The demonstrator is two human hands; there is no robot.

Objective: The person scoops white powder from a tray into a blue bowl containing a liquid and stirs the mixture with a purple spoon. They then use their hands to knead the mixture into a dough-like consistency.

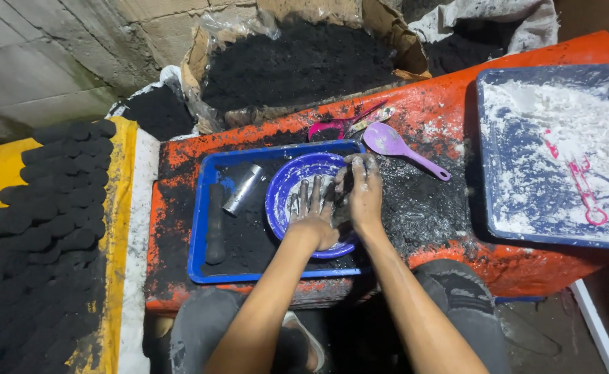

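Left grip (313, 216) spread flat inside purple bowl (285, 185); right grip (364, 192) loosely spread, touching bowl's right rim, blackened.

Soot-smeared purple bowl (297, 190) sits upright in the blue tray (200, 228).

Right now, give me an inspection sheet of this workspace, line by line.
Surface: orange bench, smeared with black powder.
Job's things: blue bowl in a blue tray, with a metal cylinder and a black rod.
Clutter: purple spoon; second tray of white powder.
Hands: left hand and right hand pressed together in the bowl.
Cables: nothing seen.
Surroundings: stacked black briquettes; box of black powder.
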